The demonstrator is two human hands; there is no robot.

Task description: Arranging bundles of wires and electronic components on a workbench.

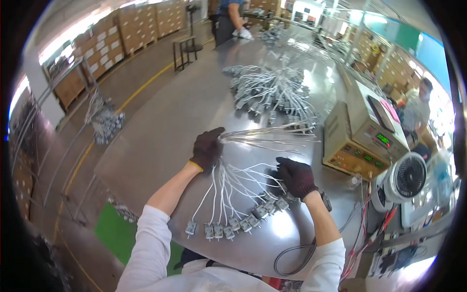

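My left hand [207, 148], in a dark glove with a yellow cuff, is closed round a bundle of white wires [262, 136]. Their loose ends fan out to the right over the metal table. Below that hand the same wires run down to a curved row of small grey box-shaped parts [245, 224] with short pins, lying near the table's front edge. My right hand [296, 177], also gloved, is at the right end of this row with its fingers curled. Wires pass close to its fingertips; whether it grips one is hidden.
A large pile of similar wired parts [272, 90] lies farther up the metal table [160, 126]. To the right stand a meter box with green digits [350, 141], a small fan [407, 177] and red leads. A black cable loop [292, 260] lies near the front edge. Two people are farther off.
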